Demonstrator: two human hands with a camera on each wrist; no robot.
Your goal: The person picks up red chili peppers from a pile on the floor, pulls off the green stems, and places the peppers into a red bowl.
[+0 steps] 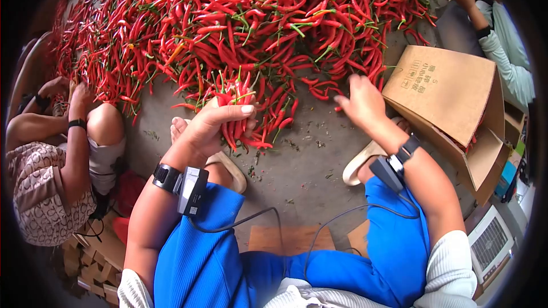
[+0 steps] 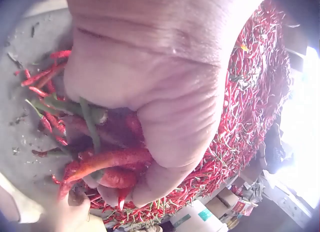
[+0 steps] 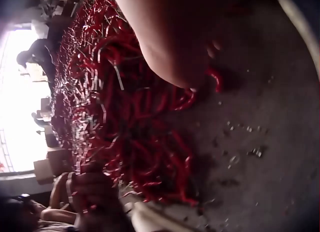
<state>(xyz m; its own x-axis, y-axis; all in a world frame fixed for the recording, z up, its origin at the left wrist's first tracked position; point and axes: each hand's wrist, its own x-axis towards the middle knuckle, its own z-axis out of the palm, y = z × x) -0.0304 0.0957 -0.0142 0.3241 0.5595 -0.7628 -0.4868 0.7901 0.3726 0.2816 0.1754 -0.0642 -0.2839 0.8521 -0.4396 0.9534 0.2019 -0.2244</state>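
Observation:
A bunch of red chili peppers (image 1: 235, 96) is gripped in my left hand (image 1: 208, 122), with the thumb laid across them and several green stems sticking up. The left wrist view shows the fingers curled round the peppers (image 2: 112, 164), some ends poking out below. My right hand (image 1: 364, 102) is at the near right edge of a large heap of chili peppers (image 1: 262, 28), its thumb apart from the fingers. In the right wrist view that hand (image 3: 170, 47) hangs over the floor beside loose chili peppers (image 3: 150, 162), its fingertips mostly in shadow.
An open cardboard box (image 1: 439, 91) stands to the right of my right hand. One person (image 1: 63, 165) sits at the left and another person (image 1: 502, 40) at the far right. My sandals (image 1: 362, 162) are on the grey floor (image 1: 297, 177), which has scattered plant bits.

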